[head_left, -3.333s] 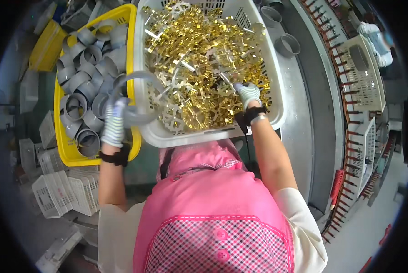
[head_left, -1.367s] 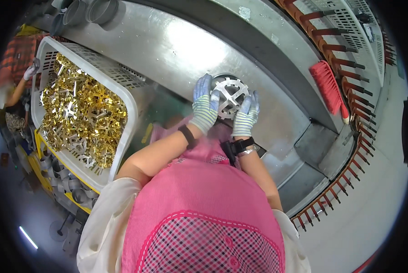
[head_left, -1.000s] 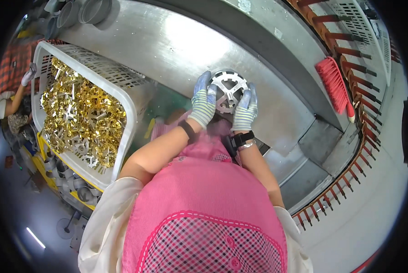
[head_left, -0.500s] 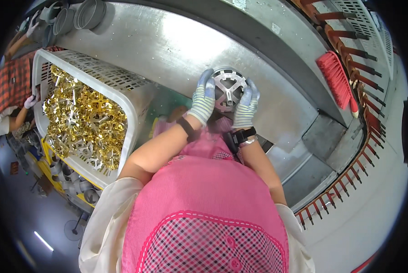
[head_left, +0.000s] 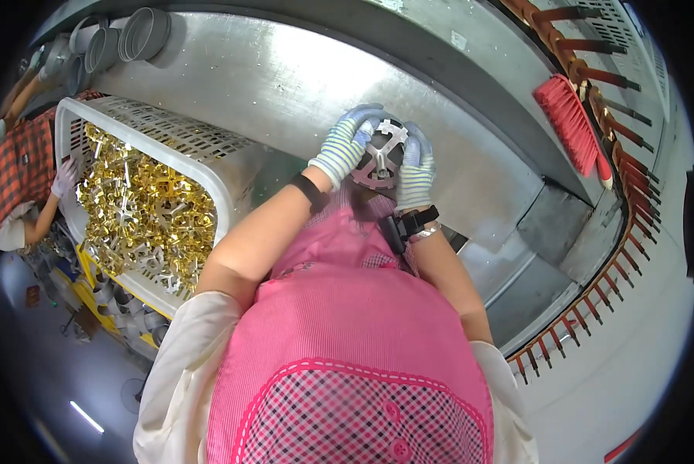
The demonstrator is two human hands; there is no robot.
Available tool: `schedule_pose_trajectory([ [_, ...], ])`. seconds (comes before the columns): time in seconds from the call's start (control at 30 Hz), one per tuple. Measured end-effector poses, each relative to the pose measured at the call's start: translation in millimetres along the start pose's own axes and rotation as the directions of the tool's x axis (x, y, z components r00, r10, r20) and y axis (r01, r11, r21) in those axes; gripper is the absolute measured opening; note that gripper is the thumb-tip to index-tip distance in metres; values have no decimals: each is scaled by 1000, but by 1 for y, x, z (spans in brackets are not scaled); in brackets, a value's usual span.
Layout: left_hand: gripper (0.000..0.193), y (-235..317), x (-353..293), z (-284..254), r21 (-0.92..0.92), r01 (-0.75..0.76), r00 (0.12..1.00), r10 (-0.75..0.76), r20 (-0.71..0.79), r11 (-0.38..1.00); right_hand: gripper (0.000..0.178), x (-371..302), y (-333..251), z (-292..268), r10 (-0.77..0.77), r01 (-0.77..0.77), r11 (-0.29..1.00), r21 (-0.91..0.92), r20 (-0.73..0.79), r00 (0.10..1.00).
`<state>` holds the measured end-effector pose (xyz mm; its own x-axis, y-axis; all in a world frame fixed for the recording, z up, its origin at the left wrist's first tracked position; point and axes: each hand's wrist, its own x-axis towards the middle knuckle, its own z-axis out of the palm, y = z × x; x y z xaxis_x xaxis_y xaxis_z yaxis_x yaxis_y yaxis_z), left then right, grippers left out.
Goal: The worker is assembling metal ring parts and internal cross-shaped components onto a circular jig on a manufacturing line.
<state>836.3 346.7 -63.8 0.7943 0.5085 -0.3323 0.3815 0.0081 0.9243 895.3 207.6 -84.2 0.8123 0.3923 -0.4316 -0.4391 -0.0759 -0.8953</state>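
Note:
A round grey metal ring (head_left: 395, 131) with a spoked metal insert (head_left: 381, 158) across its opening is held between my two hands, close to the front of my apron. My left hand (head_left: 348, 145), in a striped glove, wraps round the left side, with its fingers reaching over the far rim. Gloved likewise, my right hand (head_left: 416, 168) grips the right side, and its fingers cover part of the rim. The ring's outer wall is mostly hidden by the gloves.
At the left a white plastic basket (head_left: 227, 203) holds many gold and silver metal pieces. Grey metal rings (head_left: 144, 35) stand at the far left of the steel bench (head_left: 231, 69). A red brush (head_left: 567, 124) lies at the right by a rack of rods (head_left: 633, 197). A co-worker's gloved hand (head_left: 64, 178) is beside the basket.
My left hand has moved over the far rim, and its fingers have curled in toward the insert. The ring looks more tilted. The view has shifted slightly.

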Motion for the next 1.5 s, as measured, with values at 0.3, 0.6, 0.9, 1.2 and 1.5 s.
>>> schedule_pose_trajectory([
  [0.3, 30, 13, -7, 3, -109, 71, 997, -74, -24, 991, 30, 4, 7, 1, -20, 19, 998, 66, 9, 1000],
  [0.6, 38, -2, -5, -2, -2, -59, 996, 59, -69, 998, 31, 8, 14, 2, -143, 138, 981, -134, -22, 990],
  [0.9, 51, -38, -58, 0, 142, 6, 970, 29, -240, 990, 32, 9, 3, 4, -193, 171, 932, -320, -37, 980],
  [1.2, 45, -19, -53, 0, -86, -122, 953, 93, -287, 989, 36, -6, -23, 12, 2, -3, 998, 57, 33, 999],
  [1.5, 47, 150, -99, -53, 172, -625, 724, 647, -239, 762, 56, -64, -176, 50, -189, 136, 915, 380, 106, 976],
])
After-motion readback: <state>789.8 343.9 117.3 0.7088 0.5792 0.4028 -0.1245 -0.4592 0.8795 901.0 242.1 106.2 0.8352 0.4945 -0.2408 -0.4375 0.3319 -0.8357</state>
